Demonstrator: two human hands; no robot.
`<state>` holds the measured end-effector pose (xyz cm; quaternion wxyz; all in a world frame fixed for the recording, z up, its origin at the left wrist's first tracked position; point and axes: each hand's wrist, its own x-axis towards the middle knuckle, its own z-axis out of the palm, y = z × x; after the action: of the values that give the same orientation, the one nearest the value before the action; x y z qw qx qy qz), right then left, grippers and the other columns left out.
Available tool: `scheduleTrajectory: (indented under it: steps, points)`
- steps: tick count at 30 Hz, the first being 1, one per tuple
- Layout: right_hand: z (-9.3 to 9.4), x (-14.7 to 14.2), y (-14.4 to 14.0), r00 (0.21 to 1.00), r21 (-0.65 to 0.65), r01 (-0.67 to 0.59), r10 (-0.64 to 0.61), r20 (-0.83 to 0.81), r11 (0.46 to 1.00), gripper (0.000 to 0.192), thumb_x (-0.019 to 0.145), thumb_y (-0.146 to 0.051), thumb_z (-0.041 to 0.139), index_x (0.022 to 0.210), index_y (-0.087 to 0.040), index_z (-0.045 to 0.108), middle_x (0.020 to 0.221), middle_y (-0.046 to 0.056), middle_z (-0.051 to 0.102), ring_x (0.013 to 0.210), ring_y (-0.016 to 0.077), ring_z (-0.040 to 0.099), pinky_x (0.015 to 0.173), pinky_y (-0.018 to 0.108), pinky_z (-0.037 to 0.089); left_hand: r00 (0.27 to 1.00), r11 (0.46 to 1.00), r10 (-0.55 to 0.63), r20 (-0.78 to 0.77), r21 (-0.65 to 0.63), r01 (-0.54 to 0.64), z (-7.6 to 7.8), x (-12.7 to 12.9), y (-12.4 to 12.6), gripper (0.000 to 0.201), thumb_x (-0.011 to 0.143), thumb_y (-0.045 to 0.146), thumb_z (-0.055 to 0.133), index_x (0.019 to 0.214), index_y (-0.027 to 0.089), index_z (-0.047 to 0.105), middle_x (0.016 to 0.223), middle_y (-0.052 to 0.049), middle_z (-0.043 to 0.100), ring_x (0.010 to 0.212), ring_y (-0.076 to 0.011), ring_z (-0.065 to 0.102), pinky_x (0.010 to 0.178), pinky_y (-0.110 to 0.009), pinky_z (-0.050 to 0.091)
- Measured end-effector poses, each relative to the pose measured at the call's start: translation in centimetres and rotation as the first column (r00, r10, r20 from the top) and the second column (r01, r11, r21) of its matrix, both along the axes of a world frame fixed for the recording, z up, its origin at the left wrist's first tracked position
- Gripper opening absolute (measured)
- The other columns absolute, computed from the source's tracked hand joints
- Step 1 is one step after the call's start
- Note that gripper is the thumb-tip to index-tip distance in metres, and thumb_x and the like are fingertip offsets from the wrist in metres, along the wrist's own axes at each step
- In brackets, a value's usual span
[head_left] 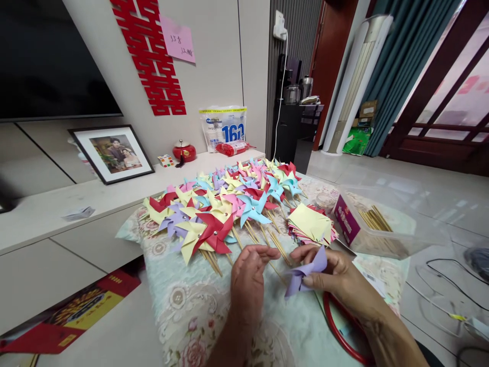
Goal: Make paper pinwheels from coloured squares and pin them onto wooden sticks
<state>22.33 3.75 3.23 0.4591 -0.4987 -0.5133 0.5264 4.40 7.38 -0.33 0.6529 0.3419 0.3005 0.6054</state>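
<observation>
While both hands work above the floral cloth (pixel 183 306), things lie thus, left to right:
Framed photo (pixel 112 153): leaning on the white shelf at far left.
Pinwheels (pixel 225 209): finished ones, many colours, heaped across the cloth, sticks toward the person.
Left hand (pixel 248 278): fingers pinched together on something thin; I cannot tell what.
Purple paper (pixel 305 272): folded, between the hands, above the cloth.
Right hand (pixel 336 278): grasping the purple paper.
Paper squares (pixel 311 221): stacked just behind.
Clear box (pixel 382 229): holds sticks, far right.
</observation>
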Motion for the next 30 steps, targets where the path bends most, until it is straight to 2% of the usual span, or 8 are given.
scheduleTrajectory:
  steps: [3,7,12,17,20,24,28,30]
  points:
    - [-0.1,-0.5,-0.1,0.995,-0.109,-0.100,0.098,-0.022,0.989,0.036,0.063,-0.035,0.086,0.094,-0.021,0.073,0.075,-0.001,0.062,0.070,0.0160,0.054,0.067,0.028,0.044,0.996,0.999,-0.003,0.088,0.041,0.000,0.3,-0.3,0.0,0.026,0.085,0.038,0.061,0.083,0.015,0.072,0.084,-0.011,0.077,0.087,-0.0247,0.071,0.090,-0.039,0.051]
    - [-0.6,-1.8,0.0,0.968,-0.120,-0.247,0.250,0.005,0.962,0.021,0.069,-0.033,0.081,0.078,-0.017,0.071,0.070,-0.003,0.056,0.064,0.0124,0.046,0.062,0.025,0.036,0.995,0.993,-0.084,0.045,0.090,0.080,0.6,0.0,-0.8,0.028,0.081,0.041,0.065,0.079,0.015,0.073,0.079,-0.012,0.077,0.084,-0.0256,0.071,0.100,-0.043,0.047]
    - [-1.6,-1.9,0.0,0.960,-0.124,-0.259,0.270,0.075,0.958,0.017,0.074,-0.030,0.079,0.073,-0.015,0.070,0.064,-0.004,0.054,0.061,0.0104,0.041,0.059,0.023,0.031,0.984,0.988,-0.140,0.112,0.083,0.132,0.5,-0.1,-0.6,0.028,0.081,0.041,0.065,0.074,0.015,0.073,0.074,-0.010,0.075,0.078,-0.0226,0.070,0.110,-0.047,0.040]
    - [-2.2,-1.6,0.2,0.955,-0.146,-0.295,0.298,-0.007,0.944,0.023,0.070,-0.031,0.082,0.075,-0.012,0.071,0.065,-0.002,0.058,0.062,0.0112,0.046,0.058,0.022,0.033,0.966,0.986,0.096,0.239,-0.157,-0.059,-0.1,-0.5,0.5,0.019,0.074,0.033,0.077,0.079,0.016,0.072,0.077,-0.004,0.072,0.074,-0.0165,0.068,0.083,-0.036,0.056]
    - [-2.6,-1.9,0.3,0.944,-0.168,-0.327,0.328,-0.022,0.930,0.025,0.070,-0.032,0.083,0.073,-0.012,0.069,0.064,-0.002,0.057,0.061,0.0109,0.045,0.058,0.023,0.033,0.974,0.978,0.050,0.223,-0.208,-0.003,-0.1,-0.3,0.5,0.033,0.068,0.034,0.084,0.093,0.015,0.073,0.086,-0.008,0.075,0.080,-0.0203,0.072,0.080,-0.036,0.057]
    - [-2.8,-2.2,0.3,0.925,-0.153,-0.379,0.380,-0.024,0.913,0.024,0.071,-0.031,0.084,0.073,-0.013,0.068,0.066,-0.003,0.057,0.062,0.0111,0.046,0.060,0.024,0.036,0.973,0.981,0.011,0.231,-0.192,0.034,0.2,-0.1,0.3,0.034,0.067,0.034,0.086,0.091,0.013,0.075,0.069,-0.003,0.069,0.064,-0.0145,0.067,0.068,-0.028,0.055]
    - [-1.8,-1.2,0.3,0.933,-0.006,-0.352,0.352,0.074,0.936,0.023,0.074,-0.031,0.084,0.073,-0.016,0.066,0.093,0.002,0.065,0.077,0.0144,0.054,0.069,0.025,0.041,0.976,0.981,0.019,0.219,-0.193,0.024,0.3,-0.2,0.4,0.033,0.066,0.032,0.087,0.092,0.013,0.076,0.071,0.000,0.065,0.054,-0.0084,0.059,0.052,-0.022,0.048]
    - [-1.2,-0.5,0.2,0.940,0.091,-0.333,0.322,0.116,0.939,0.023,0.078,-0.034,0.081,0.075,-0.017,0.066,0.096,0.003,0.066,0.080,0.0153,0.056,0.070,0.025,0.042,0.982,0.981,0.000,0.189,-0.191,0.037,0.2,-0.2,0.3,0.037,0.064,0.034,0.087,0.092,0.013,0.077,0.074,0.000,0.064,0.051,-0.0070,0.056,0.046,-0.020,0.043]
